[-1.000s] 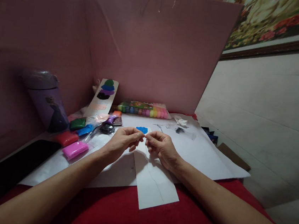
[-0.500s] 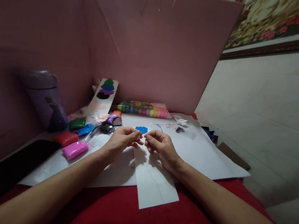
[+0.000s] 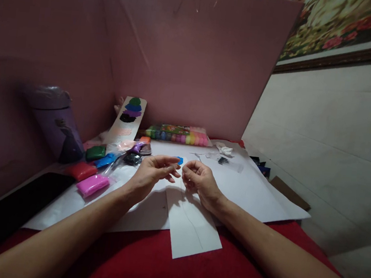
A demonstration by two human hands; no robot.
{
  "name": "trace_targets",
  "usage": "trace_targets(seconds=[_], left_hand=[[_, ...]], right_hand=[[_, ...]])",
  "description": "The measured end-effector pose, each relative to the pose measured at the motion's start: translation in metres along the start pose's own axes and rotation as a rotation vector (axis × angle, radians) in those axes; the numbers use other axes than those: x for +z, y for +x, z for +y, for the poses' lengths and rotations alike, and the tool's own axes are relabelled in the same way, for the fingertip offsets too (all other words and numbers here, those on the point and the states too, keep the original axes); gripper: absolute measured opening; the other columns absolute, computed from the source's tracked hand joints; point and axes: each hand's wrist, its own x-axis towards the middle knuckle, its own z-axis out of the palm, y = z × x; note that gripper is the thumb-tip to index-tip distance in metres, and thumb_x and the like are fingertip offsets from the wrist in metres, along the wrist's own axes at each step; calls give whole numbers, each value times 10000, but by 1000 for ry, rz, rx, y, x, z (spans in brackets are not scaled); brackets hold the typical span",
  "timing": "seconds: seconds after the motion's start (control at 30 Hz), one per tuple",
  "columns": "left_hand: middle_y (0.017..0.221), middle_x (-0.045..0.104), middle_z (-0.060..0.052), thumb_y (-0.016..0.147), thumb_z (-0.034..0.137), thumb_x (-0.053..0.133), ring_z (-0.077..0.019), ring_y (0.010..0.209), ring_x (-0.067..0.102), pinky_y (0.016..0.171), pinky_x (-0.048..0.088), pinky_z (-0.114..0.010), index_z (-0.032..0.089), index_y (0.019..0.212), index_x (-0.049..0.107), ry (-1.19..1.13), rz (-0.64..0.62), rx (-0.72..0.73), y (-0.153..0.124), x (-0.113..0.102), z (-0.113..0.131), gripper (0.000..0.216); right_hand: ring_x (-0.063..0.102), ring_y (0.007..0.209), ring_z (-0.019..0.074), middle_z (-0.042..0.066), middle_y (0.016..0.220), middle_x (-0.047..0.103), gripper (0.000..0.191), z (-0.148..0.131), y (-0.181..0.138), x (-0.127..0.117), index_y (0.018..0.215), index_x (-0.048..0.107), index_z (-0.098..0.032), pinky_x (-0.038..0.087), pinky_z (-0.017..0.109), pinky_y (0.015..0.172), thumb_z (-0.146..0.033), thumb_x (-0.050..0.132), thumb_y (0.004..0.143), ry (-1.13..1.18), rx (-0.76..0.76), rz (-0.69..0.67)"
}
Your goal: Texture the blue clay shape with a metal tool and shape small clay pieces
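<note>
My left hand (image 3: 153, 173) hovers over the white paper strip (image 3: 192, 228), fingers loosely stretched and apart, with nothing visible in them. Its fingertips partly cover a flat blue clay piece (image 3: 179, 160) stuck at the strip's far end. My right hand (image 3: 199, 180) is just to the right, a small gap away. Its fingers are curled into a pinch, and what they hold is too small to make out.
Large white sheets (image 3: 249, 190) cover a red cloth (image 3: 146, 263). At left lie clay packets: pink (image 3: 92, 185), red (image 3: 82, 171), green (image 3: 95, 152), blue (image 3: 105, 160). A purple tumbler (image 3: 56, 121), a clay-decorated card (image 3: 128, 117), a multicolour clay box (image 3: 177, 135) and a pink board (image 3: 197, 60) stand behind.
The hands, pinched together fingertip to fingertip before, have drawn slightly apart. My left fingers have spread and now cover most of the blue piece.
</note>
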Motion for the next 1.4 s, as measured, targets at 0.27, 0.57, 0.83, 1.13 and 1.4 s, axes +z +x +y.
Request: trace_targets(seconds=[0.27, 0.57, 0.83, 1.13, 1.4], left_hand=[[667, 667, -45, 619, 264, 793, -142, 619, 612, 546, 483, -249, 110, 748, 684, 118, -6, 36, -1, 6, -1, 229], [655, 661, -30, 618, 258, 794, -135, 609, 604, 574, 486, -259, 127, 763, 686, 108, 25, 35, -1, 3, -2, 223], [654, 652, -23, 615, 285, 797, -141, 599, 610, 530, 472, -248, 130, 762, 678, 109, 83, 42, 1, 0, -3, 244], [645, 655, -25, 637, 232, 790, -114, 596, 598, 558, 477, -229, 109, 738, 671, 65, 4, 3, -1, 4, -1, 198], [689, 677, -32, 668, 253, 778, -131, 604, 628, 541, 477, -230, 129, 835, 619, -59, -1, -36, 2, -3, -4, 261]], right_hand=[[410, 402, 73, -50, 504, 515, 344, 1, -1, 1, 726, 523, -186, 307, 189, 366, -472, 711, 705, -52, 17, -3], [411, 411, 71, -44, 522, 522, 324, -2, -4, 3, 722, 528, -183, 296, 189, 367, -454, 707, 712, -35, 37, -15], [427, 431, 74, -42, 542, 530, 303, -3, -4, 3, 720, 525, -183, 299, 193, 386, -415, 720, 701, -11, 46, -9], [406, 410, 70, -46, 510, 515, 320, -2, -3, 3, 715, 529, -180, 289, 193, 377, -447, 706, 716, -38, 27, -28], [483, 515, 98, -30, 643, 555, 293, 0, -2, 1, 829, 562, -197, 355, 200, 408, -428, 710, 728, -135, -88, 8]])
